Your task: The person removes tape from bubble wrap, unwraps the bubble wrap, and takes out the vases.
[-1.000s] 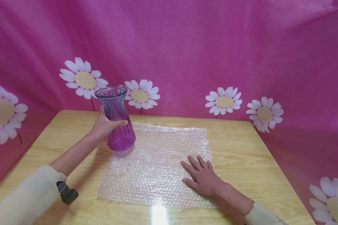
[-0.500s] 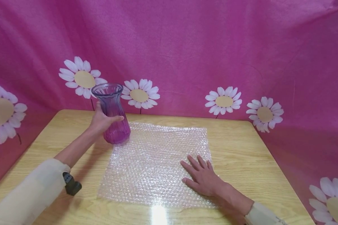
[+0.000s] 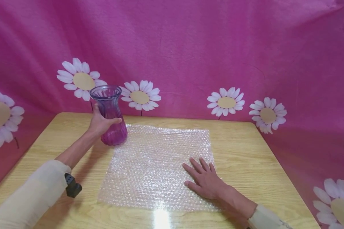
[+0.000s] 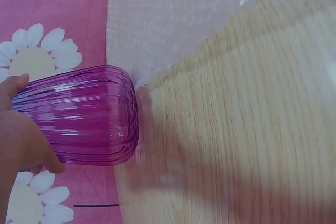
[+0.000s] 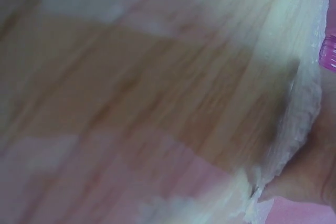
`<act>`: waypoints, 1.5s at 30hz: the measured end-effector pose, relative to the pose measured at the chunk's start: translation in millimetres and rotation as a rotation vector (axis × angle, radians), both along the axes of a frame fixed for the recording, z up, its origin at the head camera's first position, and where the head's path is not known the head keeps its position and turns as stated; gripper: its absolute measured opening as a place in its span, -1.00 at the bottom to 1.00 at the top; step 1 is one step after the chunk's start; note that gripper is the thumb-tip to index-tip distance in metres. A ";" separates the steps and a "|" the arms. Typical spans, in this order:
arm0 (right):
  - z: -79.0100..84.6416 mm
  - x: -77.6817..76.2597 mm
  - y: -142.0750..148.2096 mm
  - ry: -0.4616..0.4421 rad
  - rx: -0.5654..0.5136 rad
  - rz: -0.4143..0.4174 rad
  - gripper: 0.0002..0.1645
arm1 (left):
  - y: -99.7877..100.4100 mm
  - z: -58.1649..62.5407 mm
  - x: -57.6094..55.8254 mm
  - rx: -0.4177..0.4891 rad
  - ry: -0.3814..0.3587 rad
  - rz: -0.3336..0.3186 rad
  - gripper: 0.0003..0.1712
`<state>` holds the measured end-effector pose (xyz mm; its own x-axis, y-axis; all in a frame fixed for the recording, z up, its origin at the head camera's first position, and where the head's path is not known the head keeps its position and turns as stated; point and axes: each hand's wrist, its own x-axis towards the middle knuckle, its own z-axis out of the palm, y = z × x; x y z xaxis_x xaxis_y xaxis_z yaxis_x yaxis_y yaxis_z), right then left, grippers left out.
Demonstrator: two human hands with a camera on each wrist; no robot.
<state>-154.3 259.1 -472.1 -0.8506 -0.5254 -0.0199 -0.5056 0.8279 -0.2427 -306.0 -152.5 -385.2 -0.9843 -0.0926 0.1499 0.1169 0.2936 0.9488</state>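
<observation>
A ribbed glass vase (image 3: 114, 135), bluish at the rim and purple towards its base, stands slightly tilted at the table's back left. My left hand (image 3: 100, 124) grips its side, thumb across the front; the far fingers are partly hidden. In the left wrist view the vase (image 4: 94, 116) has its base beside a corner of the bubble wrap (image 4: 157, 19); whether it touches the table I cannot tell. The clear bubble wrap (image 3: 152, 165) lies flat across the table's middle. My right hand (image 3: 207, 181) rests on its right side, fingers spread.
Beneath everything is a light wooden table (image 3: 246, 159), with a bright light reflection at its front. A pink cloth (image 3: 183, 47) printed with white daisies hangs behind and at both sides. A black device (image 3: 73, 186) sits at the left sleeve's cuff.
My left hand has carried the vase left and slightly back, off the bubble wrap's upper left part to its edge. The right hand stays put on the wrap.
</observation>
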 end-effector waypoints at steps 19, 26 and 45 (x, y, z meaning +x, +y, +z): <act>1.0 -1.6 -0.3 -0.007 0.006 0.003 -0.21 | -15.4 -1.3 -14.6 -0.064 0.038 0.024 0.19; 1.2 -1.4 -1.1 -0.010 0.004 0.002 -0.21 | -20.7 -2.5 -19.0 -0.090 0.029 0.004 0.16; 0.4 -0.9 0.0 -0.007 0.012 -0.001 -0.21 | -28.7 -7.4 -27.8 -0.132 0.041 0.019 0.23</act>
